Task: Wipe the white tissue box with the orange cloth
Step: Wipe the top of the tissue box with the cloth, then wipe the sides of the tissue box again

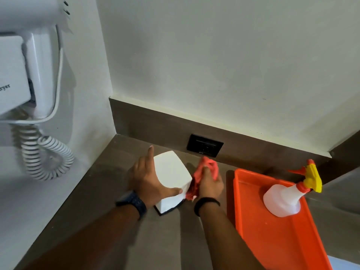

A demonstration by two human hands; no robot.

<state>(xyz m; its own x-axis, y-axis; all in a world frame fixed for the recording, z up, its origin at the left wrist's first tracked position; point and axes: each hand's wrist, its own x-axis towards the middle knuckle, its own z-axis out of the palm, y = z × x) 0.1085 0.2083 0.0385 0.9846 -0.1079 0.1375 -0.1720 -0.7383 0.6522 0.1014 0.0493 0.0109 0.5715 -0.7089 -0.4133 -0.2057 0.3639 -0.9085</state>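
The white tissue box (171, 172) stands on a dark base on the brown counter, tilted toward me. My left hand (150, 180) grips its left side, thumb across the near face and index finger pointing up. My right hand (209, 184) holds the bunched orange cloth (202, 172) pressed against the box's right side. Both wrists wear dark bands.
An orange tray (253, 230) lies to the right with a white spray bottle (282, 197) on its side in it. A black wall socket (204, 146) sits behind the box. A white wall-mounted hair dryer (29, 75) with a coiled cord hangs at the left.
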